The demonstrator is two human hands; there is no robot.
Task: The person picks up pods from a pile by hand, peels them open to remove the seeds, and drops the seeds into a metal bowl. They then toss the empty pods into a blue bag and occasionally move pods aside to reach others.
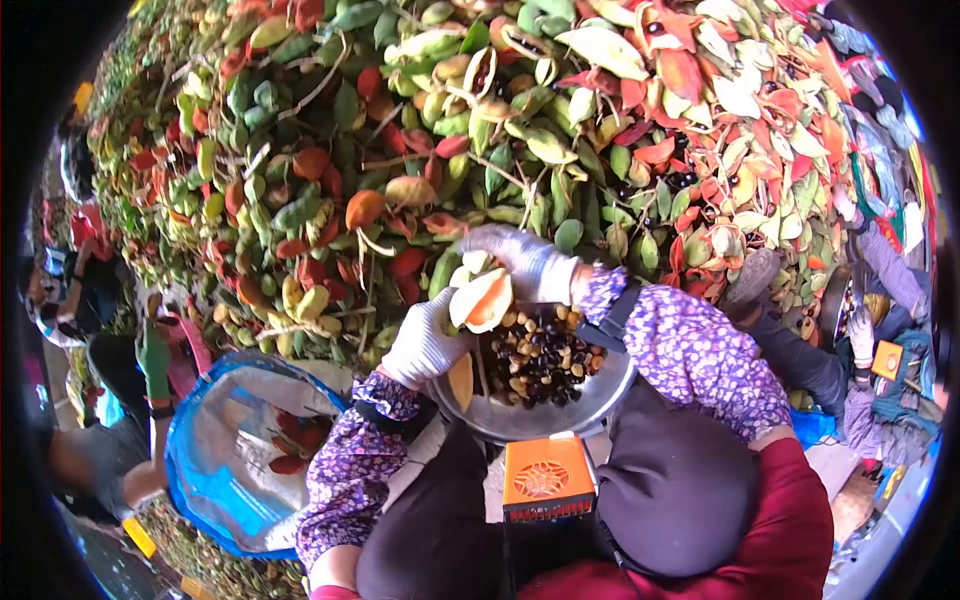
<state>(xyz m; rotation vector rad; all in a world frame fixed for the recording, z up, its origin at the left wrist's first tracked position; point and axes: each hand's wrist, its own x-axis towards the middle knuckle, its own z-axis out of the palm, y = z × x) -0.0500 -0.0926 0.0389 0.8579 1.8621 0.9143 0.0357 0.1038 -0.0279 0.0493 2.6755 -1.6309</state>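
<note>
My left hand (430, 342), in a white knit glove, is closed on an opened seed pod (484, 301) with a pale shell and an orange inner face. My right hand (525, 264), gloved too, has its fingers bent around the top of the same pod, where small green pods (474, 264) show; its fingertips are partly hidden. Just below both hands sits a round metal bowl (600, 385) of black and yellow-brown seeds (540, 355). A tan, elongated curved piece (461, 382) lies at the bowl's left side, under my left hand.
A large heap of green and red pods (400, 120) rises in front, with paler opened shells (740, 100) to the right. A blue-and-white bag (225, 470) holding red pods stands at left. An orange box (548, 478) is at my lap. Other people (895, 265) sit on both sides.
</note>
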